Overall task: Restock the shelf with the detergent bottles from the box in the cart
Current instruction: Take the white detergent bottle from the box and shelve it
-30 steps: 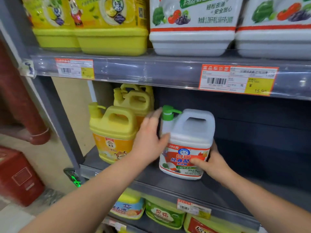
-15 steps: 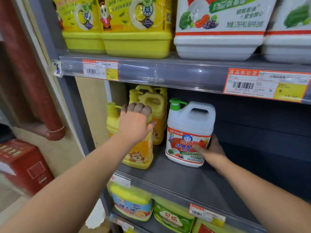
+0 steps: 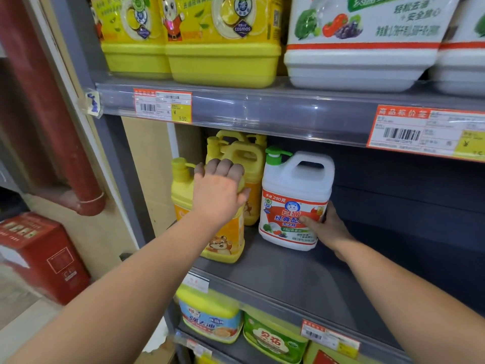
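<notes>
1. Since a second ago the left hand (image 3: 219, 195) has left the white bottle (image 3: 296, 190) and now sits on the front yellow bottle (image 3: 223, 245), fingers curled over its handle and thumb against its right side. The white bottle has also slid deeper, away from the front edge of the shelf (image 3: 288, 279).
2. The white bottle stands upright near the shelf's left end, well back from the front edge and just beside the rear yellow bottles (image 3: 246, 153). Its label faces out.
3. The right hand (image 3: 325, 227) holds the bottle's lower right corner — thumb across the label, fingers wrapped behind and out of sight.
4. The step in hand looks like squaring up the row. Steady the yellow bottle by its handle so it cannot tip. Push the white one low, near its base, so it slides rather than tilts.
5. Keep the label turned to the front edge.
6. Mind the green pump (image 3: 277, 155) — it sits close to the yellow neighbour and may catch.
7. Neither box nor cart is in view.
</notes>
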Motion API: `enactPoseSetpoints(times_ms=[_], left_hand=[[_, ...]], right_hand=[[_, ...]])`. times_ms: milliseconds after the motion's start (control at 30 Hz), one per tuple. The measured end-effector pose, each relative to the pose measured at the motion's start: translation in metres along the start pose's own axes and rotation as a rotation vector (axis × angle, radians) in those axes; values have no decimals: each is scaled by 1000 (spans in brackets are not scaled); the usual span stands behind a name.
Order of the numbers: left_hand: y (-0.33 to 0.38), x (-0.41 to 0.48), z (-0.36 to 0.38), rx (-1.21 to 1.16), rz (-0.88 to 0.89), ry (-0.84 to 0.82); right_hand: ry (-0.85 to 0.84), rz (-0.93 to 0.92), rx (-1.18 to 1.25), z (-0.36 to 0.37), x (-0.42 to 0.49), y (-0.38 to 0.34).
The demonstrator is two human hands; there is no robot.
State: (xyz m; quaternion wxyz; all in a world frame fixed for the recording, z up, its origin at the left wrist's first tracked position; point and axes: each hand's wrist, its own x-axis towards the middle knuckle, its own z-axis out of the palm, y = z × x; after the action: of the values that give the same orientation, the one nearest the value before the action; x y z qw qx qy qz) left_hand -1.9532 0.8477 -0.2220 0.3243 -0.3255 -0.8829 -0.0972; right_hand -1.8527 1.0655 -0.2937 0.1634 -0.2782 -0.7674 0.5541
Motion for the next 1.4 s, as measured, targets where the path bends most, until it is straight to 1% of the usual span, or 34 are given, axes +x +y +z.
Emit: enactPoseSetpoints(times_ms=[133, 333, 433, 500, 567, 600, 700, 733, 767, 833, 900, 933, 1000, 1100, 1200, 1400], left_hand=[[0, 1, 1, 14, -19, -21], [-1, -3, 3, -49, 6, 31], [-2, -2, 0, -38, 13, -35], [0, 0, -3, -35, -17, -82], [6, 1, -10, -3, -11, -84], [12, 1, -15, 5, 29, -51], [34, -2, -20, -61, 247, 102], [43, -4, -20, -110, 324, 120], [53, -6, -20, -163, 383, 98], [74, -13, -19, -224, 438, -81], [92, -22, -10, -198, 447, -296], [99, -27, -7, -166, 466, -371], [115, -36, -3, -139, 511, -440], [146, -47, -4, -169, 558, -444], [187, -62, -14, -225, 615, -442], [282, -121, -57, -339, 778, -443]], right_hand=[[-6, 21, -18, 0, 0, -3], [41, 79, -75, 1, -2, -10], [82, 82, -168, 3, -5, -15], [99, 51, -232, 2, -9, -21], [123, 2, -335, 0, -14, -27], [146, -26, -410, -3, -18, -30], [221, -148, -714, -14, -34, -34], [231, -204, -827, -18, -41, -34], [223, -253, -933, -24, -48, -33], [171, -295, -1095, -36, -61, -29], [136, -265, -1182, -50, -76, -24], [139, -242, -1211, -59, -85, -21], [175, -202, -1277, -77, -104, -14], [226, -108, -1340, -107, -138, 0], [263, 9, -1314, -141, -180, 19], [385, 240, -1299, -208, -301, 56]])
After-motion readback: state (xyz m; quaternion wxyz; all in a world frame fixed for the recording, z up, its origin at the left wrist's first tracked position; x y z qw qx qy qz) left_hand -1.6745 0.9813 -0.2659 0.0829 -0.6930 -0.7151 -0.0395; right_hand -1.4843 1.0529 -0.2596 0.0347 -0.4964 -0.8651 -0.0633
